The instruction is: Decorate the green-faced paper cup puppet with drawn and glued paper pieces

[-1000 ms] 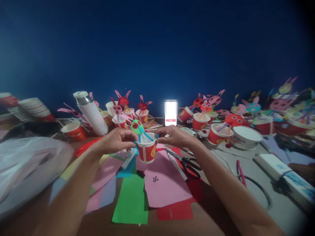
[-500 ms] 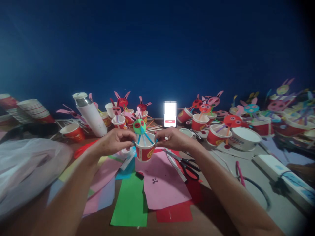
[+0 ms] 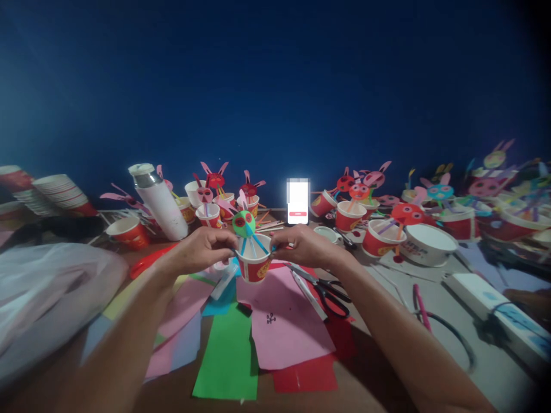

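In the middle of the head view is a red and white paper cup point(image 3: 253, 269). A green paper face point(image 3: 244, 223) with red eyes and pink ears stands up out of it on blue and pale sticks point(image 3: 255, 245). My left hand point(image 3: 204, 249) is at the cup's left rim, thumb and finger pinched on a blue stick end. On the opposite side my right hand point(image 3: 301, 245) pinches the other blue end, which shows at its fingertips. Pink paper point(image 3: 288, 332) lies under and in front of the cup. Whether the cup's base touches it I cannot tell.
Black-handled scissors point(image 3: 331, 295) and a white pen point(image 3: 307, 292) lie right of the cup. Green paper point(image 3: 226, 355) is in front. A white thermos point(image 3: 159, 203), a lit phone point(image 3: 298, 201) and several cups with paper faces line the back. A power strip point(image 3: 499, 312) sits at right.
The picture has shifted down very slightly. Both hands keep the same pinch at the cup's rim, and nothing else has visibly moved.
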Demonstrator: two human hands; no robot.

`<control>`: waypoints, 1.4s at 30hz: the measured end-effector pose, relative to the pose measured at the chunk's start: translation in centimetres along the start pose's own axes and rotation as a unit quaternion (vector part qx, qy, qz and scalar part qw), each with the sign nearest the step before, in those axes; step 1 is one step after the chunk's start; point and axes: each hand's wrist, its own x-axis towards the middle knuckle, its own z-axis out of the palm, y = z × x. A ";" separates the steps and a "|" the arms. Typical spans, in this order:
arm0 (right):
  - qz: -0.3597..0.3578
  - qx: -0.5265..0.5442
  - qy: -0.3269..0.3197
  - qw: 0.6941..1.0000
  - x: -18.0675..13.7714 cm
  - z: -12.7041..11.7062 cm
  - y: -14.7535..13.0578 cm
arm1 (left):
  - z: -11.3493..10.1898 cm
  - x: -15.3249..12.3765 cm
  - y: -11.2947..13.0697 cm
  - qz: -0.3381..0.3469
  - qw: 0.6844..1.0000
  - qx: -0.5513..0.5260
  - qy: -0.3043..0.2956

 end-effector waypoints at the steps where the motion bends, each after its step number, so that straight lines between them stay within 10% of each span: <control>1: 0.001 -0.003 -0.001 1.000 0.0 0.0 0.0 | 0.0 0.0 0.0 0.000 1.000 0.000 0.001; 42: -0.017 -0.012 0.015 1.000 0.2 0.3 0.6 | 0.3 0.6 -0.6 -0.002 1.000 -0.008 0.022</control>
